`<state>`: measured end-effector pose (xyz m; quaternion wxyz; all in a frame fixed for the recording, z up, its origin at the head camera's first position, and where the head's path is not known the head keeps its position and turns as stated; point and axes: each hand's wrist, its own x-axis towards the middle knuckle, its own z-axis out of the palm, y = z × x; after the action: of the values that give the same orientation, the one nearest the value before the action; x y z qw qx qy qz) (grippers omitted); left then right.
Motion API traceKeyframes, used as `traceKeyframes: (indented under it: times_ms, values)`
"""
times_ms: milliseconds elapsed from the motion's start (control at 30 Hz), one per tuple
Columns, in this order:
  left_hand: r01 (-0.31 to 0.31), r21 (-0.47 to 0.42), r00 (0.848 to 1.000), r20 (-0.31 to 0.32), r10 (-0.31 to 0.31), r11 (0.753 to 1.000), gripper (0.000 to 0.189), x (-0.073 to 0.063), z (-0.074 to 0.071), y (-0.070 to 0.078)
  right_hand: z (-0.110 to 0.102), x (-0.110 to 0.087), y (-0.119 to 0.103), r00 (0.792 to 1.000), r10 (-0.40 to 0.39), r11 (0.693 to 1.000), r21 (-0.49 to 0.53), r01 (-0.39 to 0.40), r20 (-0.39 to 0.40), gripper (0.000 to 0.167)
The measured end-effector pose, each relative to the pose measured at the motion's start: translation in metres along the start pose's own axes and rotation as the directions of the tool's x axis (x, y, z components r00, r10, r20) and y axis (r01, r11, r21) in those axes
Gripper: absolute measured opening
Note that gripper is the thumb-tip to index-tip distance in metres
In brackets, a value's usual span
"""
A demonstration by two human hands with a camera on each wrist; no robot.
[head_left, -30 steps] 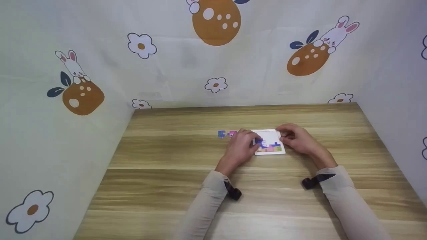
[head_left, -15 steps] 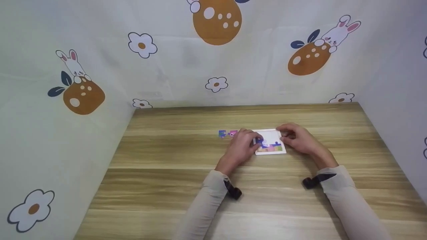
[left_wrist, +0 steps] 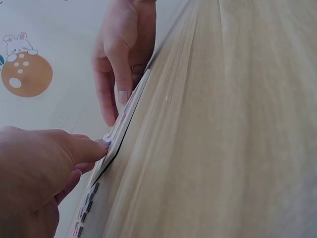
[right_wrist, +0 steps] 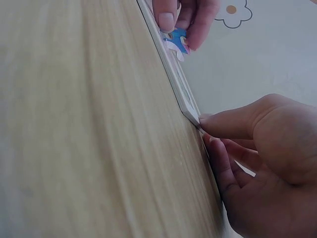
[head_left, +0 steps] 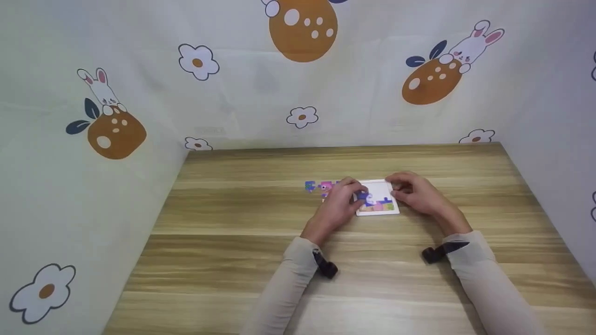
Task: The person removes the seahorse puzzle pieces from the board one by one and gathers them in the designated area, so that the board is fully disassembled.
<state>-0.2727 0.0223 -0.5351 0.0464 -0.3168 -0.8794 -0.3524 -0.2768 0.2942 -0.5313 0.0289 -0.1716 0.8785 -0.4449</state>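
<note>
A white puzzle tray (head_left: pixel 378 213) lies on the wooden table, with a row of joined colourful pieces (head_left: pixel 379 206) along its near side and bare white board beyond. My left hand (head_left: pixel 337 202) pinches a blue jigsaw piece (right_wrist: pixel 177 40) between thumb and fingers over the tray's left part. In the right wrist view that piece is tilted, with a white and pink pattern on it. My right hand (head_left: pixel 421 195) holds the tray at its right edge, the thumb on the rim; its other fingers are partly hidden in the head view.
Loose jigsaw pieces lie left of the tray, among them a blue one (head_left: pixel 310 186) and a pink one (head_left: pixel 326 187); my left hand partly covers others. A patterned cloth (head_left: pixel 251 93) rises behind the table (head_left: pixel 223 209) and at both sides.
My left hand has shifted slightly right, with the blue jigsaw piece now more tilted. More of the loose pieces show beside it. My right hand stays at the tray's edge.
</note>
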Motion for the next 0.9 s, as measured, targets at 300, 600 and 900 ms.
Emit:
traceKeyframes:
  times_ms: [300, 600, 900]
  values:
    - [-0.005, -0.022, 1.0, 0.023, 0.005, 1.0, 0.025, -0.003, -0.008, -0.008, 0.001, 0.001, -0.001, 1.0, 0.011, 1.0, -0.012, -0.011, 0.004, 0.04]
    - [-0.001, -0.073, 0.999, -0.043, -0.002, 0.997, 0.025, -0.009, -0.03, -0.019, 0.001, 0.002, 0.001, 1.0, -0.001, 1.0, -0.004, 0.001, -0.011, 0.038]
    - [0.083, -0.132, 0.99, -0.104, -0.097, 0.988, 0.028, -0.021, -0.061, -0.033, 0.002, 0.001, 0.003, 0.999, -0.033, 0.999, -0.006, 0.033, -0.022, 0.037]
